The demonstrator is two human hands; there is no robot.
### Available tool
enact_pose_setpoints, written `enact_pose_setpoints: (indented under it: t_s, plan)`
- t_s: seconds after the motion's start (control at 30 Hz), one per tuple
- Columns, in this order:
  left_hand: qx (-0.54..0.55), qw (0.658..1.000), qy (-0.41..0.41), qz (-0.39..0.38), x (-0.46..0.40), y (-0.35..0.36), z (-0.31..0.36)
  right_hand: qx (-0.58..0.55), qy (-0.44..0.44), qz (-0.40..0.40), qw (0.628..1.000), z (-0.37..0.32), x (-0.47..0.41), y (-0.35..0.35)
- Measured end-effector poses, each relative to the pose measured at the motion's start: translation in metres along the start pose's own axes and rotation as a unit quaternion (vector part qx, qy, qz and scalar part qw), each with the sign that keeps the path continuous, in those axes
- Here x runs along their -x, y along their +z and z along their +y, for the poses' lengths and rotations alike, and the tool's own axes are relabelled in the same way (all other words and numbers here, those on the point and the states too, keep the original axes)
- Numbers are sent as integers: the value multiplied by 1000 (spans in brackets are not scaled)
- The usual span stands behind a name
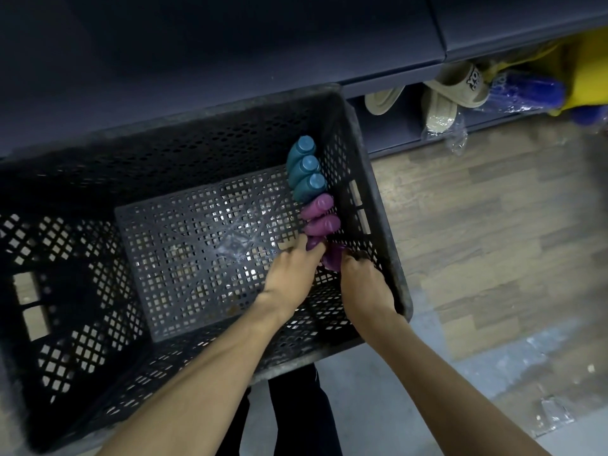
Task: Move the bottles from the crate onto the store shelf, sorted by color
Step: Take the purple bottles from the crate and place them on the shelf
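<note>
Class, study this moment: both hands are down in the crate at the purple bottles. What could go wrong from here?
1. The left hand and right hand grip purple bottles packed in a row; lifting could topple the neighbours.
2. The teal bottles lean against the same crate wall and may slide once the purple ones leave.
3. Loose plastic wrap could snag.

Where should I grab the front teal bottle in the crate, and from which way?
Grab the front teal bottle around its neck, just under the cap, coming straight down from above. It stands upright in a tight row against the crate's right wall, with another teal bottle behind it and a purple bottle in front, so its sides look blocked. Only the top seems free for your fingers.
</note>
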State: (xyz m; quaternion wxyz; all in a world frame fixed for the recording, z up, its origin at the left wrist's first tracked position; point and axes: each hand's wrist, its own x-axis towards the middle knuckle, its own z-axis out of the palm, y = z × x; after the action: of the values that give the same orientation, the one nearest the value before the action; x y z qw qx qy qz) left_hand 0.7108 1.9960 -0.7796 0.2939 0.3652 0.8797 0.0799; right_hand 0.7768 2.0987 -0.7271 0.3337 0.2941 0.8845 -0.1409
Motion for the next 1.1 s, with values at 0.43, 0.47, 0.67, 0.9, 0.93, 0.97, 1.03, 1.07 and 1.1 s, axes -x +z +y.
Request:
enact_pose_setpoints:
  t_s: [0.43,0.47,0.67,0.9,0.93,0.97,1.03,1.07,1.1]
  plan:
    - [63,988,-84,114,48,-42,-93,65,-100,52,991,-33,-35,-7]
    - [71,986,-89,121,49,-47,-103,76,-118,58,988,-40,-38,-9]
    - [45,979,-123,158,42,-73,-153,73,-206,79,973,-93,-62,-29]
    - [11,972,-157,172,34,-80,-204,104,-336,111,930,-147,-112,-43]
    - [10,971,-157,179,32,-79,-208,108,-346,116,925,-152,-119,-44]
    - [12,970,-155,188,31,-77,-212,111,-355,122,920,-156,-124,-43]
    - [19,968,-148,200,29,-71,-219,119,-376,137,909,-160,-133,-38]
    - [21,968,-147,201,27,-69,-223,124,-387,144,902,-159,-136,-35]
    - [23,968,-147,203,25,-67,-225,123,-395,152,898,-159,-139,-32]
